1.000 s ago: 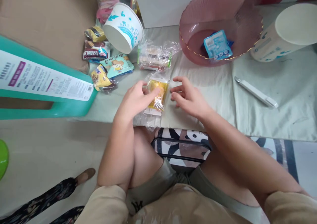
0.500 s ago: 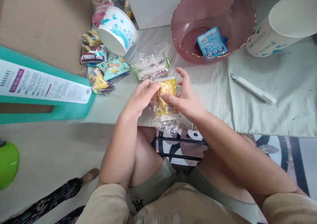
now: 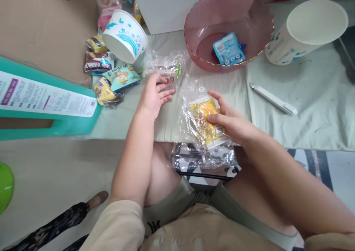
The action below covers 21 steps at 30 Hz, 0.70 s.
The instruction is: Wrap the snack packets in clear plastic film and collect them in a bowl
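Right hand (image 3: 234,123) is gripping the yellow packet (image 3: 203,119) in a closed grip. Left hand (image 3: 154,94), fingers spread, is touching the clear pack (image 3: 163,67) just beyond it on the desk (image 3: 305,95).

Left hand (image 3: 152,95) lies flat, fingers spread; right hand (image 3: 233,122) pinches shut.

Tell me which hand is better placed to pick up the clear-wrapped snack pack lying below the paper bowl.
Left, likely. The left hand is open with fingertips at the clear-wrapped pack; the right hand is busy holding the yellow packet.
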Motion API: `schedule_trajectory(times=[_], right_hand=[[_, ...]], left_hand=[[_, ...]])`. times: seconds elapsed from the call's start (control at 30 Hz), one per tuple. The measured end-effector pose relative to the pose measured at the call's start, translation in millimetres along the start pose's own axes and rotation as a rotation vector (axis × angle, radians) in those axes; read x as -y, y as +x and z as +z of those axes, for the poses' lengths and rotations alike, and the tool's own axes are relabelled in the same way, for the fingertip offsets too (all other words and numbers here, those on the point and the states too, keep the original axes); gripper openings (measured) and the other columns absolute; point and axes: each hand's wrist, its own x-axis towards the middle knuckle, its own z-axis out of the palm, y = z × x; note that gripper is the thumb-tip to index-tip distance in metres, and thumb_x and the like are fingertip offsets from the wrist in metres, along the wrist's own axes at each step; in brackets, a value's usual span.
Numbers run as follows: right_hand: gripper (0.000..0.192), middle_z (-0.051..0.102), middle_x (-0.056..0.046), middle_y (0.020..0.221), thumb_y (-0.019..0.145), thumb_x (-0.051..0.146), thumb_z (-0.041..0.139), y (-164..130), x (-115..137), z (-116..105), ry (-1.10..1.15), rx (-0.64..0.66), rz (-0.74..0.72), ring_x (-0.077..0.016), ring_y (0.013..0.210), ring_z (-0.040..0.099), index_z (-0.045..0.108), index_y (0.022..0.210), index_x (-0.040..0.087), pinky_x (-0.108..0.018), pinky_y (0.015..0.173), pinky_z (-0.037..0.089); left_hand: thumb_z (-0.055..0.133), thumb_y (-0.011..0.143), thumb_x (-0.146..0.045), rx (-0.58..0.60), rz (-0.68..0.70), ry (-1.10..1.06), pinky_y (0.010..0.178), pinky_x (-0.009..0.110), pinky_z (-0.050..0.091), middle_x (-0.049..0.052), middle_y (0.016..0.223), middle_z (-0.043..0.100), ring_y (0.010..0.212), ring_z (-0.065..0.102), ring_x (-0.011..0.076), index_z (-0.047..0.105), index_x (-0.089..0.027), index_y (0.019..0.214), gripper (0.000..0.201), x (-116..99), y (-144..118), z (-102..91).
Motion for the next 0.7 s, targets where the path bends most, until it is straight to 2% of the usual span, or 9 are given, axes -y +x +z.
schedule_trajectory(times=[0.13, 0.23, 0.3, 0.37, 0.47, 0.53, 0.6, 0.63, 0.7], right_hand=[[0.091, 0.069, 0.001, 0.089, 0.077, 0.032, 0.075, -5.8, 0.7, -10.1, -0.024, 0.009, -0.038, -0.0193, 0.062, 0.066, 0.025, 0.153, 0.032, -0.033, 0.053, 0.054], [0.092, 0.072, -0.002, 0.104, 0.076, 0.036, 0.075, -4.1, -2.2, -14.0, -0.040, 0.013, -0.141, -0.0208, 0.072, 0.070, 0.025, 0.152, 0.035, -0.036, 0.059, 0.058], [0.091, 0.072, -0.003, 0.109, 0.077, 0.043, 0.075, -1.6, -5.1, -16.3, -0.077, -0.016, -0.236, -0.0221, 0.077, 0.072, 0.024, 0.152, 0.037, -0.037, 0.062, 0.058], [0.089, 0.072, -0.003, 0.110, 0.080, 0.051, 0.074, 0.5, -7.6, -18.8, -0.146, -0.079, -0.332, -0.0227, 0.080, 0.072, 0.024, 0.152, 0.039, -0.039, 0.065, 0.059], [0.088, 0.070, -0.002, 0.110, 0.082, 0.053, 0.075, 1.9, -9.6, -22.6, -0.275, -0.219, -0.442, -0.0232, 0.085, 0.071, 0.024, 0.153, 0.042, -0.041, 0.071, 0.059], [0.088, 0.069, -0.004, 0.113, 0.081, 0.050, 0.078, 2.2, -10.3, -24.4, -0.356, -0.294, -0.493, -0.0255, 0.093, 0.071, 0.027, 0.153, 0.041, -0.043, 0.075, 0.060], [0.089, 0.067, -0.007, 0.120, 0.080, 0.048, 0.080, 2.6, -10.9, -25.6, -0.416, -0.334, -0.533, -0.0283, 0.103, 0.069, 0.030, 0.153, 0.039, -0.044, 0.078, 0.061], [0.089, 0.066, -0.009, 0.124, 0.079, 0.048, 0.081, 3.0, -11.3, -26.0, -0.438, -0.344, -0.546, -0.0293, 0.107, 0.068, 0.032, 0.153, 0.038, -0.045, 0.080, 0.062], [0.088, 0.063, -0.010, 0.128, 0.079, 0.047, 0.081, 4.0, -11.9, -26.8, -0.472, -0.359, -0.557, -0.0307, 0.113, 0.066, 0.033, 0.152, 0.037, -0.046, 0.083, 0.062]], left_hand=[[0.042, 0.087, -0.083, -0.093, 0.046, -0.049, 0.086, 0.039, 0.061, 0.014, 0.142, 0.064, 0.125, 0.069, 0.0277, 0.057, -0.028, 0.124, 0.068, -3.4, 9.8, 5.3], [0.041, 0.086, -0.083, -0.128, 0.019, -0.084, 0.083, 0.037, 0.062, 0.011, 0.131, 0.071, 0.118, 0.072, 0.0253, 0.059, -0.028, 0.111, 0.062, -6.9, -1.3, 16.3], [0.037, 0.084, -0.085, -0.002, -0.044, -0.085, 0.071, 0.035, 0.061, 0.012, 0.109, 0.076, 0.099, 0.076, 0.0247, 0.060, -0.026, 0.097, 0.065, -10.2, -19.4, 25.3], [0.032, 0.082, -0.090, 0.198, -0.080, -0.070, 0.059, 0.032, 0.056, 0.012, 0.093, 0.076, 0.081, 0.075, 0.0229, 0.060, -0.024, 0.089, 0.072, -13.8, -38.7, 33.1], [0.030, 0.076, -0.093, 0.296, 0.007, -0.069, 0.055, 0.029, 0.055, 0.012, 0.100, 0.076, 0.091, 0.076, 0.0247, 0.061, -0.024, 0.095, 0.078, -17.2, -54.6, 40.6], [0.043, 0.072, -0.091, 0.337, 0.063, -0.044, 0.055, 0.028, 0.057, 0.012, 0.113, 0.074, 0.101, 0.075, 0.0270, 0.061, -0.024, 0.100, 0.075, -17.0, -54.4, 44.3], [0.066, 0.069, -0.074, 0.378, 0.093, 0.000, 0.052, 0.026, 0.056, 0.011, 0.111, 0.074, 0.095, 0.075, 0.0249, 0.061, -0.024, 0.099, 0.059, -15.6, -50.8, 48.2], [0.073, 0.068, -0.062, 0.384, 0.104, 0.030, 0.050, 0.025, 0.053, 0.009, 0.102, 0.074, 0.086, 0.074, 0.0219, 0.062, -0.023, 0.094, 0.048, -14.9, -49.4, 50.4], [0.076, 0.071, -0.041, 0.363, 0.121, 0.088, 0.046, 0.022, 0.046, 0.003, 0.075, 0.069, 0.065, 0.066, 0.0152, 0.060, -0.022, 0.080, 0.027, -14.5, -49.3, 54.9]])
